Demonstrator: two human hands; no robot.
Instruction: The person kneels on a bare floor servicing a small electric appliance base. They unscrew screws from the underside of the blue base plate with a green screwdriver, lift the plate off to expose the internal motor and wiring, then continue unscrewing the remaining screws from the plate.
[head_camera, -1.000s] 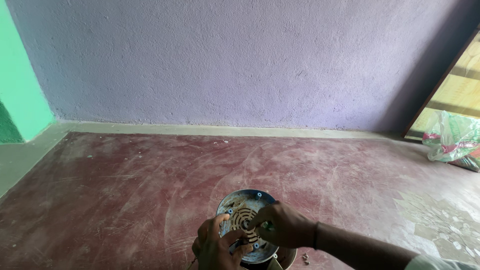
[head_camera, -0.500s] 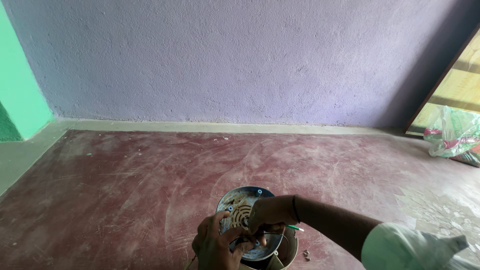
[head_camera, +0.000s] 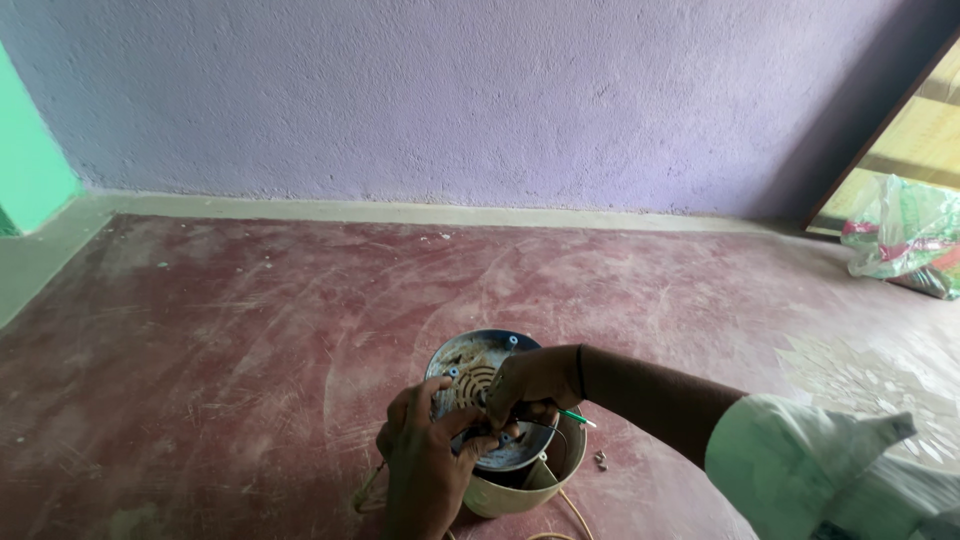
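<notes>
A round metal plate with a spiral heating coil lies tilted on top of a cream-coloured round housing on the red floor. My left hand grips the near edge of the plate from the left. My right hand rests over the plate's right side, fingers closed on a thin green-handled tool and dark wires at the plate's lower edge. What the tool's tip touches is hidden by my fingers.
A few small screws lie on the floor right of the housing. A thin cord trails from it toward me. A plastic bag with colourful contents sits by the doorway at the far right. A purple wall stands behind.
My right hand has shifted down to the plate's near right edge, and the green tool now shows in it. My right sleeve has come into view.
</notes>
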